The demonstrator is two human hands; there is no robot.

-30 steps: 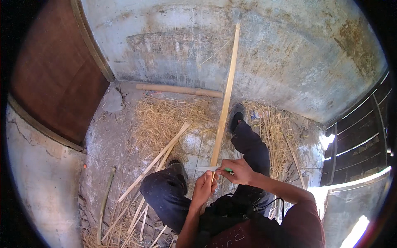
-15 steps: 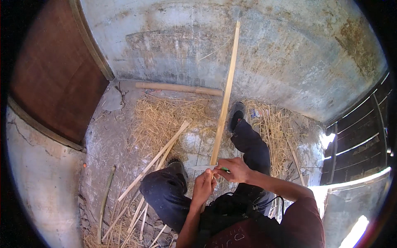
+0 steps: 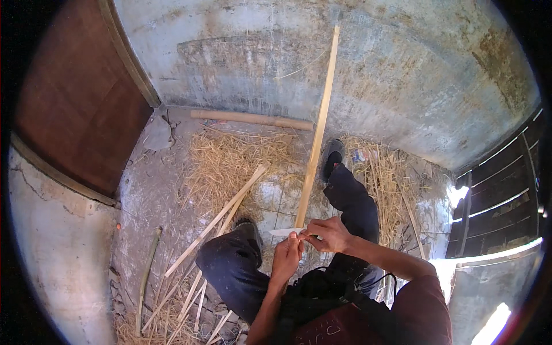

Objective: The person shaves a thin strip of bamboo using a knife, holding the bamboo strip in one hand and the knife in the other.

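Observation:
A long, pale bamboo strip stretches from my hands past my feet, its far end rising in front of the wall. My right hand is closed round a knife, whose light blade points left across the near end of the strip. The knife's handle is hidden in my fingers. Just below the blade, my left hand is closed on the strip's near end, thumb up close to the blade. Where the edge meets the bamboo is too small to make out.
Several split bamboo strips lie beside my left leg, with a greenish stick further left. Shavings heap on the floor ahead and more shavings lie right of my right foot. A bamboo pole rests along the wall.
The bamboo strip and both hands sit slightly further right in the picture, as does most of the scene. The green on the knife's handle, seen before, is now covered by my right hand.

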